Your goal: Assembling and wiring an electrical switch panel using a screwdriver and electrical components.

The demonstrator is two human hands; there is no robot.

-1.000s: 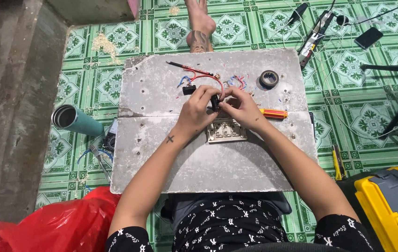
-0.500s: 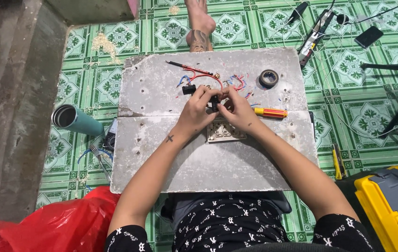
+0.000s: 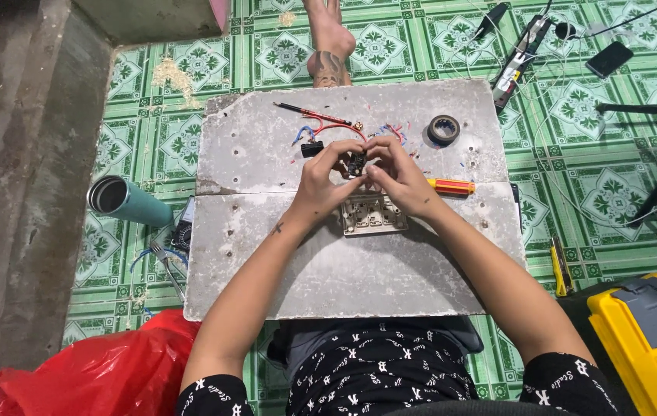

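My left hand (image 3: 320, 179) and my right hand (image 3: 396, 172) meet above the grey board (image 3: 328, 270), both pinching a small black switch part (image 3: 356, 163) between the fingertips. Just below the hands lies a pale switch plate (image 3: 374, 216). Red and blue wires (image 3: 328, 127) trail from another small black part (image 3: 312, 149) beside my left hand. An orange-handled screwdriver (image 3: 452, 186) rests to the right of my right hand.
A roll of black tape (image 3: 443, 129) sits at the board's far right. A teal flask (image 3: 128, 202) lies left, pliers (image 3: 165, 266) by it, a red bag (image 3: 89, 374) below. A yellow toolbox (image 3: 648, 339) stands right. Someone's foot (image 3: 330, 46) is beyond the board.
Both hands have shifted slightly toward the far side of the board, staying together around the small black part. The screwdriver and plate have not moved.
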